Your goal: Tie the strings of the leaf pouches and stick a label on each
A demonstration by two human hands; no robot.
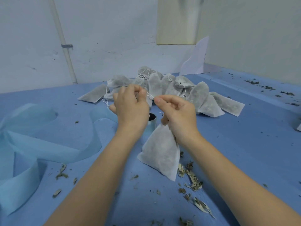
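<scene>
A white leaf pouch point(160, 152) hangs by its gathered neck under my right hand point(176, 113), its bottom resting on the blue table point(244, 144). My right hand pinches the pouch's thin white string point(150, 95) between thumb and forefinger, and its lower fingers curl round the neck. My left hand point(130, 105) pinches the other end of the string, a short way to the left. The string runs taut between the two hands. A pile of several filled pouches point(179, 90) lies behind the hands.
A shiny metal cylinder point(152, 122) stands just behind the held pouch. Loose light-blue fabric strips point(40, 144) sprawl at the left. Dried leaf bits point(190, 175) are scattered at the front right and far right. A white sheet point(196, 59) leans on the back wall.
</scene>
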